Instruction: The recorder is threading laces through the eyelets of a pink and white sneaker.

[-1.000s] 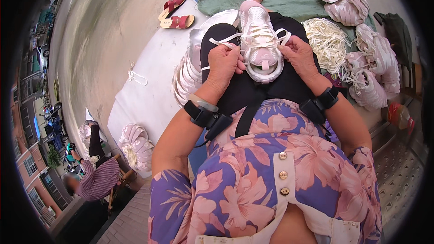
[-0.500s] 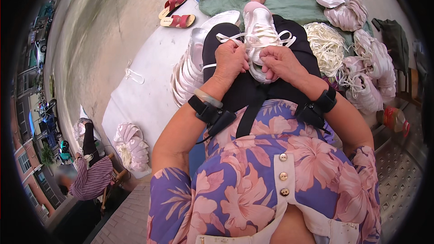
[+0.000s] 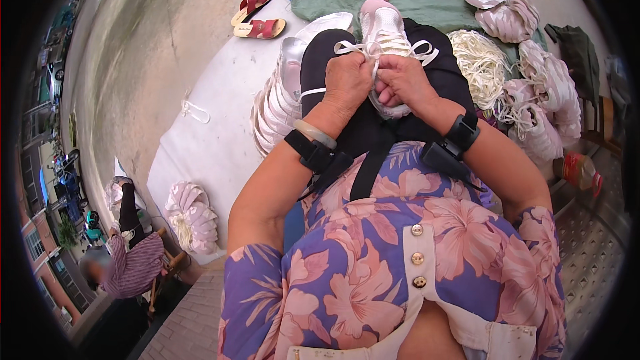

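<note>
A pale pink and white sneaker (image 3: 385, 21) lies on my black-trousered lap, its toe end away from me. White shoelace (image 3: 393, 45) crosses its front, with loops sticking out to both sides. My left hand (image 3: 349, 81) is closed at the shoe's left edge, pinching the lace. Right beside it my right hand (image 3: 405, 82) is closed over the near part of the shoe, its fingertips on the lace too. The two hands almost touch and hide part of the shoe's opening.
Several stacked shoe uppers (image 3: 273, 117) stand left of my lap on a white sheet (image 3: 220, 93). To the right lie a heap of white laces (image 3: 479, 70) and bundled pink sneakers (image 3: 550, 93). Red sandals (image 3: 260, 28) rest beyond the sheet. A seated person (image 3: 137, 263) is at far left.
My hands have come closer together over the shoe, the left moving right. The right fingers have shifted slightly up and left, toward the lace at the middle.
</note>
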A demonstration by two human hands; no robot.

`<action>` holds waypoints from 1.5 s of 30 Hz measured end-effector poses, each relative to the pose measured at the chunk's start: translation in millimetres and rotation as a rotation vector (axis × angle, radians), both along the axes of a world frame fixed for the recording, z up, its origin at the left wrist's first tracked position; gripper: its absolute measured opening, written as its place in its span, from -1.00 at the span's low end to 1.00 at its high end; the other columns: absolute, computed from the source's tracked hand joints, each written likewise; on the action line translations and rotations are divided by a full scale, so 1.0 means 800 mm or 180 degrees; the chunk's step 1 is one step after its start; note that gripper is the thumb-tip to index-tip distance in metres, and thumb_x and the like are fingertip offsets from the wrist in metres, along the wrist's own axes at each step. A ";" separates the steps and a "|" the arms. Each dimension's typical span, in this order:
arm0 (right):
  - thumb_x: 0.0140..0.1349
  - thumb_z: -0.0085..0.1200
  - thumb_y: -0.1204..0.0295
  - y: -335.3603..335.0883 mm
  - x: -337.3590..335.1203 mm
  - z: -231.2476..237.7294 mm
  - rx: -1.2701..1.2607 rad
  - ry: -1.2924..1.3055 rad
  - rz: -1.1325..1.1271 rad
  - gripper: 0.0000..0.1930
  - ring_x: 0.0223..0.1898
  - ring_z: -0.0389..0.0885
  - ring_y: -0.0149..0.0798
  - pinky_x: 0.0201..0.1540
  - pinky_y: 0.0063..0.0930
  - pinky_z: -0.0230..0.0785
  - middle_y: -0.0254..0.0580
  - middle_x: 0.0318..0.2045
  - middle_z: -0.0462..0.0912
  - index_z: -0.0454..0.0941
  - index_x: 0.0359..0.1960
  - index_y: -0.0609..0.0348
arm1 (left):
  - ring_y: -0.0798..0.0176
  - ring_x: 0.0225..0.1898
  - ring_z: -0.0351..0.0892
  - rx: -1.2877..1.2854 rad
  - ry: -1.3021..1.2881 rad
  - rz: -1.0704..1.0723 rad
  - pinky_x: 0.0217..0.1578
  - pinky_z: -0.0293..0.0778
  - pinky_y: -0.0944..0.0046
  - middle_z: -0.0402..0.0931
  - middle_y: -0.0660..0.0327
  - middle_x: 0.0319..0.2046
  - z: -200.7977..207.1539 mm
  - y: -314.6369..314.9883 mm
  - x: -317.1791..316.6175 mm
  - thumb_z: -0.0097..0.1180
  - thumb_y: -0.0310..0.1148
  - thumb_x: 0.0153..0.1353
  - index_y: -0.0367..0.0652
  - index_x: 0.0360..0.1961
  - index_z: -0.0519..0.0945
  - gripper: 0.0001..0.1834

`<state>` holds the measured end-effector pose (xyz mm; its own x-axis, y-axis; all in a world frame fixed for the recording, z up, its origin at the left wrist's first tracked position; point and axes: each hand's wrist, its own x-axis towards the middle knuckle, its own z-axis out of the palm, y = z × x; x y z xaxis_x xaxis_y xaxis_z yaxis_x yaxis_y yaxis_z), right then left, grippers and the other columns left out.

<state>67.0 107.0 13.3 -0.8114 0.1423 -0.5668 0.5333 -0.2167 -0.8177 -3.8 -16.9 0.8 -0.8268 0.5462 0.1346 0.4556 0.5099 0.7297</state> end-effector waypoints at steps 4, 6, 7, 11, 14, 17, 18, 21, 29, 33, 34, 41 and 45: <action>0.13 -0.13 0.53 -0.003 -0.004 -0.005 -0.0089 -0.0071 0.0003 -0.87 -0.70 0.53 -0.40 -0.74 -0.58 0.36 -0.22 -0.58 0.54 0.48 -0.36 0.25 | 0.00 -0.64 0.50 -0.0112 0.0054 0.0074 -0.56 0.38 0.16 0.42 -0.08 -0.70 -0.004 -0.002 0.005 0.08 -0.30 0.06 -0.33 -0.60 0.53 -0.72; 0.12 -0.11 0.52 -0.003 -0.003 -0.006 0.0040 -0.0099 0.0066 -0.89 -0.71 0.52 -0.39 -0.75 -0.57 0.35 -0.22 -0.62 0.53 0.48 -0.44 0.24 | 0.11 -0.68 0.50 0.0049 0.0099 0.0153 -0.58 0.37 0.18 0.42 -0.01 -0.74 -0.006 -0.002 0.007 0.08 -0.33 0.07 -0.35 -0.62 0.51 -0.73; 0.12 -0.11 0.52 -0.003 -0.003 -0.004 0.0039 -0.0091 0.0058 -0.89 -0.71 0.52 -0.39 -0.75 -0.57 0.35 -0.22 -0.62 0.53 0.48 -0.44 0.24 | 0.11 -0.68 0.50 0.0048 0.0107 0.0145 -0.58 0.37 0.18 0.42 -0.01 -0.74 -0.006 -0.002 0.008 0.08 -0.33 0.07 -0.35 -0.62 0.51 -0.73; 0.09 -0.10 0.53 -0.001 0.005 0.005 0.1148 0.0072 0.0653 -0.87 -0.74 0.52 -0.38 -0.71 -0.54 0.34 -0.21 -0.68 0.51 0.44 -0.56 0.26 | 0.41 -0.75 0.38 0.0882 -0.1097 0.0517 -0.71 0.26 0.37 0.42 0.19 -0.74 -0.002 0.000 0.008 0.05 -0.38 0.12 -0.30 -0.59 0.51 -0.78; 0.08 -0.10 0.52 0.020 0.024 0.028 0.1589 0.0142 0.1348 -0.87 -0.75 0.50 -0.39 -0.68 -0.54 0.33 -0.22 -0.70 0.50 0.44 -0.57 0.28 | 0.53 -0.80 0.28 0.1478 -0.2487 0.0845 -0.80 0.15 0.54 0.44 0.27 -0.66 0.017 0.000 0.011 0.02 -0.41 0.15 -0.21 -0.48 0.50 -0.88; 0.11 -0.08 0.51 0.062 0.061 0.044 0.0897 0.0150 0.1831 -0.88 -0.76 0.44 -0.45 -0.68 -0.60 0.29 -0.26 -0.70 0.47 0.45 -0.53 0.28 | 0.48 -0.79 0.34 0.1887 -0.2757 0.1162 -0.81 0.20 0.51 0.46 0.23 -0.64 0.019 -0.005 0.008 0.01 -0.42 0.15 -0.23 -0.48 0.47 -0.89; 0.12 -0.07 0.51 0.077 0.074 0.052 0.0893 0.0044 0.1811 -0.88 -0.75 0.42 -0.47 -0.68 -0.62 0.27 -0.28 -0.70 0.46 0.45 -0.53 0.27 | 0.46 -0.78 0.37 0.1866 -0.2802 0.1255 -0.81 0.22 0.51 0.47 0.22 -0.64 0.019 -0.008 0.008 0.01 -0.43 0.14 -0.23 -0.47 0.46 -0.89; 0.12 -0.04 0.51 0.114 0.109 0.055 0.0840 -0.0107 0.1646 -0.89 -0.74 0.40 -0.50 -0.68 -0.66 0.24 -0.32 -0.70 0.44 0.45 -0.52 0.26 | 0.43 -0.76 0.41 0.1761 -0.2841 0.1223 -0.80 0.25 0.51 0.47 0.20 -0.63 0.025 -0.013 0.010 0.00 -0.44 0.14 -0.25 -0.47 0.45 -0.90; 0.05 0.08 0.50 0.128 0.104 0.002 0.1148 0.0514 0.1043 -0.91 -0.68 0.36 -0.57 -0.67 -0.70 0.21 -0.38 -0.67 0.43 0.47 -0.54 0.24 | 0.59 -0.68 0.26 0.1176 -0.0922 0.0601 -0.71 0.20 0.56 0.33 0.38 -0.63 0.022 -0.023 0.019 0.09 -0.47 0.14 -0.30 -0.24 0.41 -0.80; 0.12 0.08 0.36 0.115 0.075 -0.005 0.1177 0.0628 0.0606 -0.85 -0.71 0.33 -0.59 -0.70 -0.73 0.14 -0.44 -0.66 0.44 0.49 -0.46 0.18 | 0.60 -0.65 0.29 0.0959 -0.0998 -0.0239 -0.67 0.25 0.57 0.40 0.38 -0.58 0.039 -0.001 0.041 0.07 -0.51 0.14 -0.32 -0.29 0.50 -0.88; 0.12 0.08 0.36 0.110 0.068 0.000 0.1165 0.0643 0.0598 -0.85 -0.71 0.33 -0.59 -0.70 -0.73 0.14 -0.44 -0.66 0.44 0.49 -0.46 0.18 | 0.57 -0.67 0.34 0.0722 -0.1081 -0.0404 -0.65 0.29 0.55 0.47 0.32 -0.59 0.039 0.007 0.046 0.03 -0.53 0.15 -0.32 -0.32 0.55 -0.89; 0.11 0.10 0.26 0.091 0.037 0.001 0.0095 -0.0086 -0.0190 -0.77 -0.75 0.33 -0.59 -0.78 -0.72 0.11 -0.39 -0.68 0.46 0.50 -0.50 0.18 | 0.46 -0.76 0.42 0.0124 -0.1833 -0.0112 -0.75 0.33 0.47 0.50 0.22 -0.62 0.026 0.052 0.055 -0.05 -0.49 0.15 -0.33 -0.27 0.52 -0.83; 0.08 0.11 0.35 0.085 0.034 -0.008 -0.0041 0.0146 -0.0132 -0.85 -0.74 0.32 -0.60 -0.75 -0.72 0.14 -0.43 -0.68 0.44 0.50 -0.49 0.17 | 0.46 -0.76 0.42 0.0014 -0.2071 -0.0036 -0.77 0.32 0.47 0.49 0.22 -0.63 0.024 0.059 0.050 -0.07 -0.46 0.17 -0.30 -0.32 0.52 -0.85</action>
